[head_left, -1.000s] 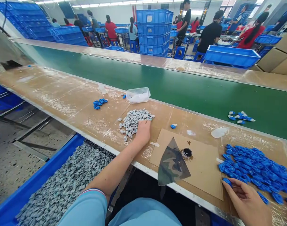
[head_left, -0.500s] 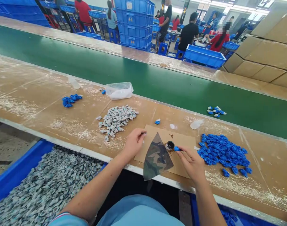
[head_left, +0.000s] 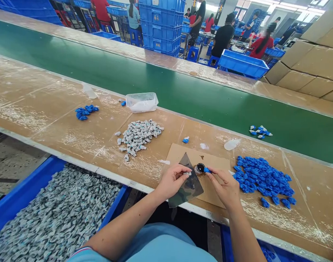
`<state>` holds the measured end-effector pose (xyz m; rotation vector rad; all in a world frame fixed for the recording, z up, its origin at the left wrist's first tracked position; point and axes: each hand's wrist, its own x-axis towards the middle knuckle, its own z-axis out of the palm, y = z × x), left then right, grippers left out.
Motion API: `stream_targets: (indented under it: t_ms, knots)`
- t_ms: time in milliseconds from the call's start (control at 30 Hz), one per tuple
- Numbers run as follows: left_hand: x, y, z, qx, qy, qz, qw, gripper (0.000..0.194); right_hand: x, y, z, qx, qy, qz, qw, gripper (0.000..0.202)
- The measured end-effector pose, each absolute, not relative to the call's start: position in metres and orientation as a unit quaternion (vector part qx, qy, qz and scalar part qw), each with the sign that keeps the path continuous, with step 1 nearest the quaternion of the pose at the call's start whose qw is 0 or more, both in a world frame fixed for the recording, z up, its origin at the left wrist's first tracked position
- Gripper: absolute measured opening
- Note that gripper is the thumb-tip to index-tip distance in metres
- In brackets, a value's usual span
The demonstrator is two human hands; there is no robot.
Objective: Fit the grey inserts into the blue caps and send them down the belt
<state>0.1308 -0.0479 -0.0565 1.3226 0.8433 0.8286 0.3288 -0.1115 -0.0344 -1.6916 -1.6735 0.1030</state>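
Note:
Between the thumb and fingers of my left hand (head_left: 174,181) is a small grey-white piece (head_left: 187,174), like those in the heap (head_left: 140,136) to the left. Just right of it, my right hand (head_left: 223,183) pinches a small blue piece (head_left: 207,170) at the edge of a little round jar (head_left: 199,168) with a black top surface. Beneath my left hand lies a camouflage cloth (head_left: 187,191), on a cardboard sheet (head_left: 214,198). A pile of similar blue pieces (head_left: 265,178) sits right of my right hand.
A clear plastic tub (head_left: 141,102) and a white bottle (head_left: 232,144) stand near the green conveyor belt (head_left: 166,83). Several blue-and-white pieces (head_left: 261,131) lie on the belt. A blue bin (head_left: 112,214) full of grey pieces is below left. People work beyond the belt.
My left hand has moved right, from the cardboard's left edge to over the camouflage cloth, with the grey-white piece now visible in it. My right hand stays beside the jar with the blue piece.

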Motion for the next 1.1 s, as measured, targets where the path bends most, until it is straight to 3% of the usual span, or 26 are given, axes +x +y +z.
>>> stream_targets:
  t_ms: [133, 400, 700, 1100]
  knots:
    - [0.138, -0.052, -0.059, 0.497, 0.346, 0.361, 0.709, 0.023, 0.327, -0.116, -0.032, -0.66, -0.638, 0.07, 0.39, 0.018]
    - [0.146, -0.057, -0.057, 0.462, 0.306, 0.343, 0.758, 0.03, 0.307, -0.121, -0.026, -0.6, -0.656, 0.173, 0.424, 0.017]
    - [0.137, -0.052, -0.042, 0.604, 0.275, 0.305, 0.683, 0.029, 0.313, -0.122, -0.019, -0.554, -0.688, 0.202, 0.423, 0.018]
    - [0.144, -0.058, -0.032, 0.562, 0.279, 0.312, 0.714, 0.022, 0.302, -0.129, -0.028, -0.587, -0.606, 0.199, 0.499, 0.009]
